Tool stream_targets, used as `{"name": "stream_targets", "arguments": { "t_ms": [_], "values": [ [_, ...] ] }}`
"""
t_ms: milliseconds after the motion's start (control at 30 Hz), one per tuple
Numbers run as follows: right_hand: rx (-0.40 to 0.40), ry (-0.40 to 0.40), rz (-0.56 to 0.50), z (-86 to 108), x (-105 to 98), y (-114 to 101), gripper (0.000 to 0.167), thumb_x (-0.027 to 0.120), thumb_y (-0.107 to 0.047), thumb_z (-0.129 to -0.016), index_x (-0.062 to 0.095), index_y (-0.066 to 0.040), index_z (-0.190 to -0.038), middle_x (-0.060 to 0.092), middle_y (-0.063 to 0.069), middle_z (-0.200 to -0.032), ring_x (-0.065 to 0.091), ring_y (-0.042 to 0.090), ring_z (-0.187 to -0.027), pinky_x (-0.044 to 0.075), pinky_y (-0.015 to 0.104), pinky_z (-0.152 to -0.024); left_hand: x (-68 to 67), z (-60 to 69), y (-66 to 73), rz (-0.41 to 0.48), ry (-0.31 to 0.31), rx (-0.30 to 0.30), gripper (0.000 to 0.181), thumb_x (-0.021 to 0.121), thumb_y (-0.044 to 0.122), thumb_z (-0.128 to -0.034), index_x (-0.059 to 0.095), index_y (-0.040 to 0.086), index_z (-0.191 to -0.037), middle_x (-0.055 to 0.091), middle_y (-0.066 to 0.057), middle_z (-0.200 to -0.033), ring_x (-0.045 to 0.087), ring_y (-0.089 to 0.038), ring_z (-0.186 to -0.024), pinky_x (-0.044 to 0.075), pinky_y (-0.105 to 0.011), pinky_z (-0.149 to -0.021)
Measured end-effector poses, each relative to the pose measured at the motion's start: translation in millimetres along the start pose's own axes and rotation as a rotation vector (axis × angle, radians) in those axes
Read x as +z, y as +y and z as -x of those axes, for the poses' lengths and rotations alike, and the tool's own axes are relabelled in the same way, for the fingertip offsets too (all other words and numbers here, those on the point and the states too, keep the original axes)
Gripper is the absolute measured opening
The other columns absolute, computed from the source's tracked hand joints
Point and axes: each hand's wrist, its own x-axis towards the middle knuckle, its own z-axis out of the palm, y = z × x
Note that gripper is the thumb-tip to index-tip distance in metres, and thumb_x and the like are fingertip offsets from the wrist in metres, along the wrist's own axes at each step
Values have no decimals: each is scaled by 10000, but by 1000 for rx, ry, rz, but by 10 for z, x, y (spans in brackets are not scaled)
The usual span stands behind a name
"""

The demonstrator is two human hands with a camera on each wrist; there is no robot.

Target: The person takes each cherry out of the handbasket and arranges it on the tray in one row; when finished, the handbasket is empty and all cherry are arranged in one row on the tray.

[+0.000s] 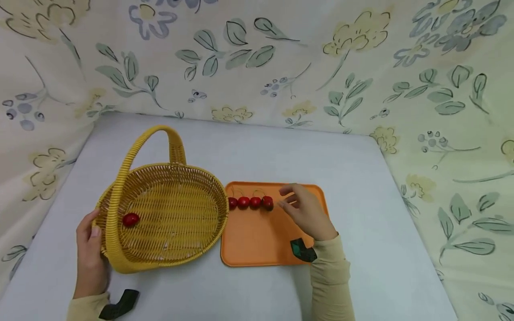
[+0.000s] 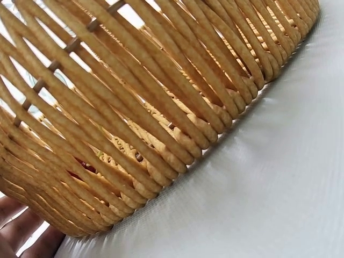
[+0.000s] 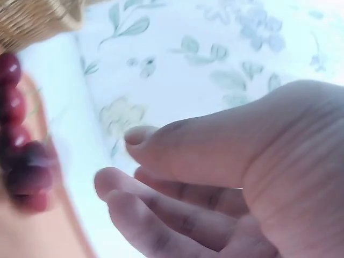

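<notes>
My left hand (image 1: 91, 258) grips the left rim of a yellow woven basket (image 1: 201, 254), its thumb at the rim. The basket's side also fills much of the left wrist view. One red cherry (image 1: 130, 219) lies inside the basket, near the handle. Several cherries (image 1: 254, 203) with thin stems sit in a row toward the back of an orange tray (image 1: 249, 243). Just right of that row, over the tray, my right hand (image 1: 309, 216) has loosely bent fingers with nothing between them. In the right wrist view the thumb and fingertips stand apart from the cherries.
The basket's tall arched handle (image 1: 116, 196) rises over its left part. Its right rim overlaps the tray's left edge. A white table (image 1: 261, 151) carries both, and a floral cloth (image 1: 305, 53) hangs behind and along the sides.
</notes>
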Motion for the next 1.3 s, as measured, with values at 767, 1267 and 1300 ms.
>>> {"name": "stream_targets", "arguments": {
  "t_ms": [767, 1267, 1300],
  "values": [
    [-123, -62, 243, -359, 154, 369, 341, 605, -59, -930, 593, -93, -1269, 580, 146, -1130, 579, 198, -824, 519, 322, -720, -16, -83, 2, 121, 25, 21, 412, 338, 141, -1040, 328, 117, -1451, 337, -96, -1410, 506, -122, -1011, 480, -130, -692],
    [37, -183, 265, -280, 373, 552, 335, 667, -298, -903, 601, -148, -1195, 581, 12, -1061, 536, 161, -889, 483, 314, -808, 29, 5, 0, 36, 5, -13, 429, 322, 144, -1036, 308, 136, -1464, 300, -69, -1462, 420, -156, -1199, 435, -132, -848],
    [32, -181, 261, -266, 385, 558, 346, 663, -311, -904, 599, -146, -1202, 582, 11, -1067, 539, 158, -903, 483, 316, -817, 26, 9, 0, 31, 6, -14, 428, 322, 147, -1036, 308, 138, -1464, 301, -68, -1462, 421, -156, -1196, 437, -130, -842]
  ]
}}
